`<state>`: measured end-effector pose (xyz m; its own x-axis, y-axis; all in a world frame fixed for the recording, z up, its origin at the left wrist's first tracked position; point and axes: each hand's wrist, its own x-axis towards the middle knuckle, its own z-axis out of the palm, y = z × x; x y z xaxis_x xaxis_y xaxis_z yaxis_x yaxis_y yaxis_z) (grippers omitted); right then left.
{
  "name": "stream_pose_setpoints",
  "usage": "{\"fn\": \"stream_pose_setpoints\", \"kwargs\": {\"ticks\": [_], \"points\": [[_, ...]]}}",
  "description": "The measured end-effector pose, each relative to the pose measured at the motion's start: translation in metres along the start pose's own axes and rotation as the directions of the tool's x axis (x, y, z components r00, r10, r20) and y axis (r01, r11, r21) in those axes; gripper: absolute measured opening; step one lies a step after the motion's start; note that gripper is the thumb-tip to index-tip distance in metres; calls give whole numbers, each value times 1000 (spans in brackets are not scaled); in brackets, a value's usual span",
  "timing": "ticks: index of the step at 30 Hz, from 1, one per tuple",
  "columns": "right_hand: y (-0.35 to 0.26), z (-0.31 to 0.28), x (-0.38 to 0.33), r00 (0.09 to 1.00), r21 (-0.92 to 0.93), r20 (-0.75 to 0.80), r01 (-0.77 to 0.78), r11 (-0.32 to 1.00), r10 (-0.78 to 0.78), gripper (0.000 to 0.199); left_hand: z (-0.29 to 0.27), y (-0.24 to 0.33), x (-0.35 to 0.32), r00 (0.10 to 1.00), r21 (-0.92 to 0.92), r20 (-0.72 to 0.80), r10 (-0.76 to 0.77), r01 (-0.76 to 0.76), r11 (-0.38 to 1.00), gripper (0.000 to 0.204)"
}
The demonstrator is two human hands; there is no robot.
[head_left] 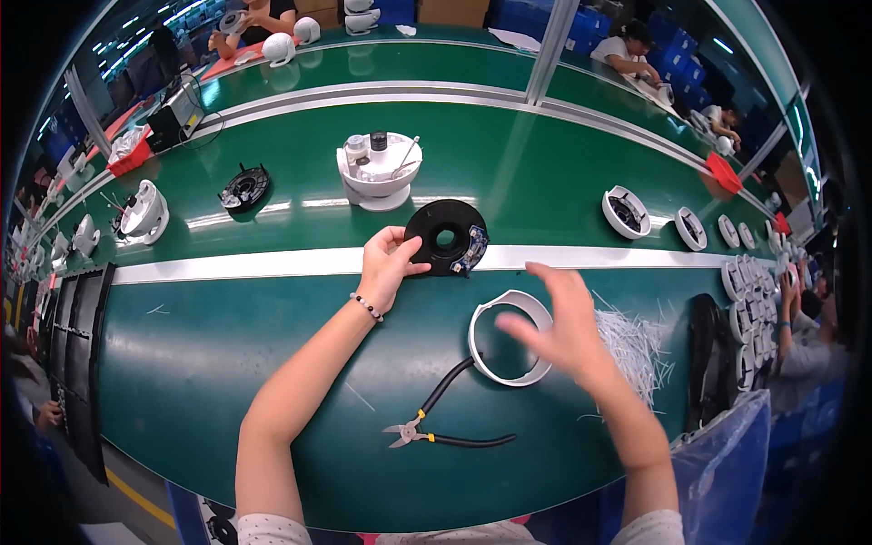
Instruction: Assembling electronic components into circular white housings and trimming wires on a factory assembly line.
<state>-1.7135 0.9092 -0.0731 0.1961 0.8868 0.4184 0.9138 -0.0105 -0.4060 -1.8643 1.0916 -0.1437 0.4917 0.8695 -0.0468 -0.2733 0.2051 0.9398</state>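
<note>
Head view: a black disc (425, 218) with a hole through its middle is held by the left hand (391, 262), the grip closed on its left edge, and a small blue circuit board (474, 247) can be spotted along its right side. It's held up over the white strip (227, 265) that runs across the counter (209, 363).

Nothing is grasped by the right hand (565, 331), fingers spread, grip released. A white ring (474, 341) lies on the counter just left of that hand, partly covered by the thumb. The hand is pretty smeared, so whether the ring is actually being touched can't be told. The right hand is clearly nearer to the ring; the disc sits above it in view and off to the left. Both are basically round, so no long axis to speak of, but the ring's opening is turned upward.

One handle of the diagonal cutters (416, 427) reaches the ring's lower left rim, with the cutting tips pointed left. Thin white strips (631, 350) are heaped past the right hand. Beyond, a white bowl-shaped housing (372, 189) is parked on a green surface (509, 173), and co-workers (625, 59) are seated across the line.
</note>
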Motion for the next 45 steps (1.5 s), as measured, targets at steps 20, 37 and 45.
{"fn": "stream_pose_setpoints", "kwargs": {"ticks": [20,37,45], "points": [[11,11,0,920,90,392,-35,995,-3,111,-18,7,-11,997,-119,41,-73,77,990,17],[-61,95,46,968,674,38,-208,709,248,104,-32,41,-43,758,-504,634,-157,558,660,67],[-81,85,48,981,307,171,-141,941,91,125,-43,41,-44,871,-515,454,-185,426,744,49]]}}
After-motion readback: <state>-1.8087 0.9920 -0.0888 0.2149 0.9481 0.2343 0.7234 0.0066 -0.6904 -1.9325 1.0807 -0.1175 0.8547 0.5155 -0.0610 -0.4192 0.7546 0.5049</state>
